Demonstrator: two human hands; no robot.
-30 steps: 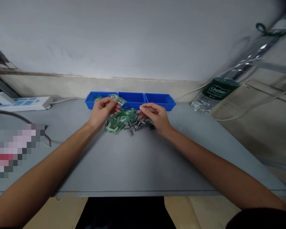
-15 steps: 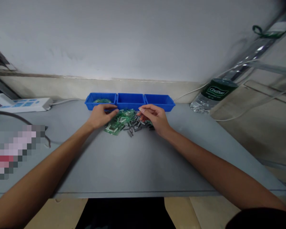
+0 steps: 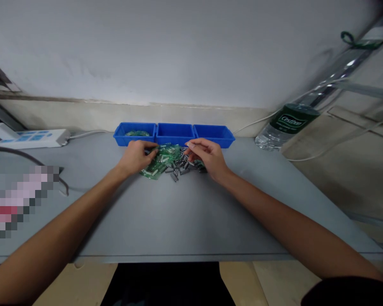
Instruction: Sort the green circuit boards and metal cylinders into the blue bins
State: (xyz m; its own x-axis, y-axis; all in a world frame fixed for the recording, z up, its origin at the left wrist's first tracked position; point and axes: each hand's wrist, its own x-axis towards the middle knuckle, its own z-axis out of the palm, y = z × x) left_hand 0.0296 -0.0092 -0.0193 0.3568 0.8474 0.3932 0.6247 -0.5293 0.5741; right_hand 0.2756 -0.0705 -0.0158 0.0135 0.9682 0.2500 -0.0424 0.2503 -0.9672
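Green circuit-board-like pieces (image 3: 155,170) lie heaped on the grey table, with small silvery metal parts (image 3: 175,177) scattered against their right side. At the left of the heap is my left hand (image 3: 137,157), thumb and forefinger a little apart by the green pieces; nothing shows between them. Over the metal parts, my right hand (image 3: 209,157) has its thumb and fingertips drawn together in a pinch; whatever it holds is too small to name. Behind stand three joined blue bins: the left bin (image 3: 121,137) holds green pieces, the middle bin (image 3: 175,141) and right bin (image 3: 221,140) show bare insides.
On the right, a water bottle (image 3: 285,123) leans near the wall by a metal frame and a white cable. A white power strip (image 3: 47,138) and a dark cable (image 3: 22,152) lie at the left, with a blurred pink object (image 3: 25,191) nearer.
The left thumb has shifted slightly downward, toward the green pieces, with the fingers bent a bit more. My right hand has hardly moved.
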